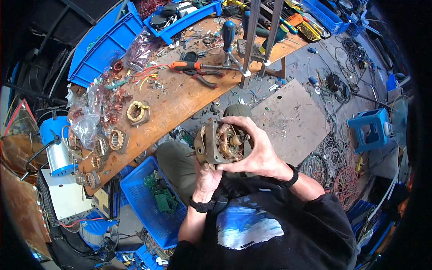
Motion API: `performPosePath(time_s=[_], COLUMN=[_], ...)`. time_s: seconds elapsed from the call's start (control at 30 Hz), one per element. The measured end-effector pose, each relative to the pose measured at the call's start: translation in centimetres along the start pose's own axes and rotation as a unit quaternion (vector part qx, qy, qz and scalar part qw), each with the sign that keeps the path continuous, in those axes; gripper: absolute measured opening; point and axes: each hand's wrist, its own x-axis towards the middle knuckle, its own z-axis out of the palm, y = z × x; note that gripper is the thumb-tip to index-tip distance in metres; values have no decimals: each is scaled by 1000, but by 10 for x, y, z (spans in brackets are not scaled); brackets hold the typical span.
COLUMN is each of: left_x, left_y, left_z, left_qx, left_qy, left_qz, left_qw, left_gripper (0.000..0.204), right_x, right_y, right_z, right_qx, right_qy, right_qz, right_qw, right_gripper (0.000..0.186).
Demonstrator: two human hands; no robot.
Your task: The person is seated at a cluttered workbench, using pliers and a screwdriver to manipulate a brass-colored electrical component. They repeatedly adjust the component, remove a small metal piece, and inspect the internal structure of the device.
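Motor housing, small and brownish with copper windings and a shaft end showing at its open face, sits in both your hands above your lap, close to your chest. Your left hand cups it from beneath, so the weight rests in the palm; those fingers are mostly hidden behind the body, though they appear clenched around its underside. Your right hand wraps over the top and right side, its fingers curled over the upper rim and grasping the casing. Held this way, the open face tilts up toward you, which keeps the inner parts in plain sight and steadies the piece from two sides.

The wooden surface lies just beyond your knees, within reach. On it rest several wound stator cores near its left edge, red-handled pliers further back, and a blue-handled screwdriver standing among scattered scraps. A blue crate holding green circuit boards stands on the floor under your left elbow. Tangled wire covers the floor to your right.
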Motion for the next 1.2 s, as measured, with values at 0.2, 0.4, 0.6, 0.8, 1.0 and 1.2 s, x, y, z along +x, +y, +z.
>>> performPosePath(time_s=[0.2, 0.4, 0.6, 0.8, 1.0, 1.2], left_x=[3, 2, 0, -1, -2, 2], left_y=[7, 8, 0, -1, 4, 7], left_z=[-1, 9, 2, 15, 22, 27], left_qx=[77, -13, -35, -89, -9, 27], left_qy=[4, -5, 15, -18, 13, -6], left_qz=[-6, -8, -82, -35, -12, 2], left_qw=[997, 1000, 996, 995, 1000, 1000], left_gripper=[127, 117, 108, 115, 126, 132], right_x=[-6, -4, 3, 0, 1, 7], right_y=[-7, -14, -21, -10, -6, -6], right_z=[-10, -13, -20, -25, -28, -27], right_qx=[41, -28, -86, 125, 170, 197], right_qy=[48, 39, 22, 23, 16, 23], right_qz=[-11, -62, -97, 20, 27, 46], right_qw=[998, 997, 991, 992, 985, 979], right_gripper=[99, 98, 96, 112, 115, 115])
